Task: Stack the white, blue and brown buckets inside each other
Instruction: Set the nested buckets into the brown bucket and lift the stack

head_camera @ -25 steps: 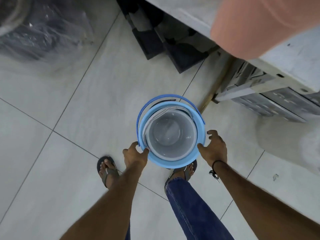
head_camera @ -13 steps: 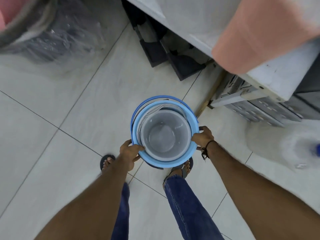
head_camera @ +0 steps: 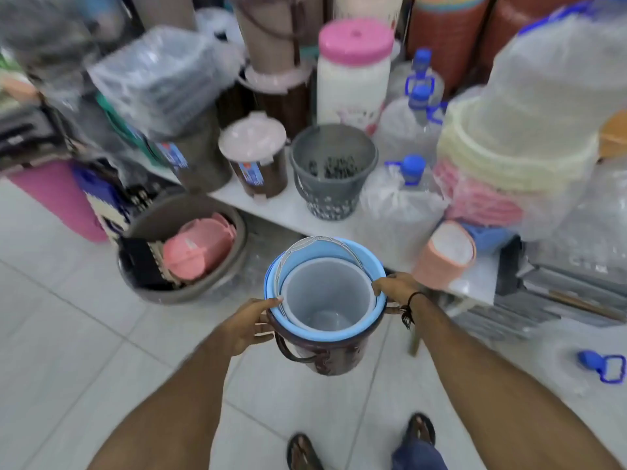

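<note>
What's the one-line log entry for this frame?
state: white bucket in blue bucket in brown bucket | left hand, right hand: gripping rims | stack: held above floor

Pale grey tiled floor (head_camera: 84, 334) with thin dark grout lines. A low white shelf (head_camera: 271, 206) runs across the middle, crowded with plastic housewares: a grey perforated plastic basket (head_camera: 334, 171), a white jar with a pink lid (head_camera: 353, 76), and plastic-wrapped stacks. A wide grey-brown basin (head_camera: 237, 256) stands on the floor beside it. Lighting is even and diffuse.

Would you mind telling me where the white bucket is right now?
In the head view, centre, the white bucket sits nested inside the blue bucket, which sits in the brown bucket, held between left hand and right hand.
</note>
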Demonstrator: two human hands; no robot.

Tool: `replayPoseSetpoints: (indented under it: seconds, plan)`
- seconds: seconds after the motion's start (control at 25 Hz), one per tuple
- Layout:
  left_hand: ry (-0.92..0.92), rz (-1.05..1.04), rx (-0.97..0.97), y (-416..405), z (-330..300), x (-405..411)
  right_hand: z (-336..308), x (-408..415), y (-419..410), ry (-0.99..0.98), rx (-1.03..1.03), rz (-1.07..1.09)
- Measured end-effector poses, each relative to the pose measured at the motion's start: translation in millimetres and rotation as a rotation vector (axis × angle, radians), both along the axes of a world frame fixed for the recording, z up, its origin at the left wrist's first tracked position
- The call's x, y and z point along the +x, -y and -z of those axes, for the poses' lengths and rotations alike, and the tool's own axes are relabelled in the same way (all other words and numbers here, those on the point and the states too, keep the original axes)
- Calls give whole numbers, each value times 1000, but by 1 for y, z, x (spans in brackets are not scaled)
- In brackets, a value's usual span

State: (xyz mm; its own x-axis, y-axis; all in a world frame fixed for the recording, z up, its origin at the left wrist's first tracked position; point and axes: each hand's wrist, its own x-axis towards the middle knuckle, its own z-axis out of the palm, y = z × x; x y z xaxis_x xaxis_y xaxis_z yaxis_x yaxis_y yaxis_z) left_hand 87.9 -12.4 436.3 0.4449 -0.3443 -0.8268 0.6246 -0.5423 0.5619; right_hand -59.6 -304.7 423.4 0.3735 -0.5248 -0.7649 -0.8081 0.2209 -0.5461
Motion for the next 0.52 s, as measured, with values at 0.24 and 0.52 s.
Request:
replayPoseSetpoints:
  seconds: [0.24, 0.52]
  plan:
    - [282, -26, -158, 25, -162, 128, -179, 107, 7, 276, -175, 65]
    - [517, 25, -319, 114, -280, 242, -290, 210, 90, 556, -340, 150]
